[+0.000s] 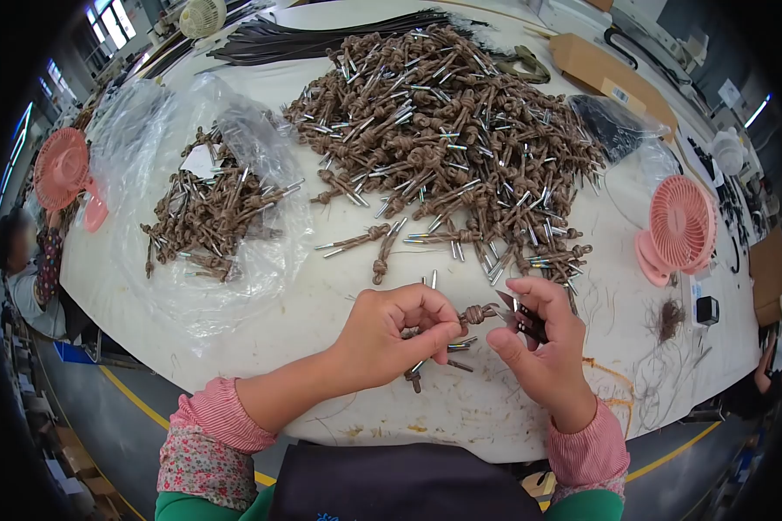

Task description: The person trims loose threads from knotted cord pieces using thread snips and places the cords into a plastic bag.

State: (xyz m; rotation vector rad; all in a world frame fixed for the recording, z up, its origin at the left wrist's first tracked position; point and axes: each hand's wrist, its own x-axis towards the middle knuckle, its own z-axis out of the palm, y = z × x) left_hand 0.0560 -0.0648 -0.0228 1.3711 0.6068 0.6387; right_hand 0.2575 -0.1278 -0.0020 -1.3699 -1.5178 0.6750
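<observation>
Pinched between thumb and fingers of my left hand is a knotted brown cord, its knot sticking out to the right. My right hand grips small dark thread snips, whose pointed blades are close to the knot's end; whether they touch it I cannot tell. Under my left hand, a few more cords with silvery metal tips lie on the white table, partly hidden. Just beyond both hands rises a large pile of knotted brown cords with metal tips.
A clear plastic bag at left has a smaller heap of knotted cords on it. Pink fans stand at both sides. Black strips lie at the back. Thread scraps litter the right. A person sits far left.
</observation>
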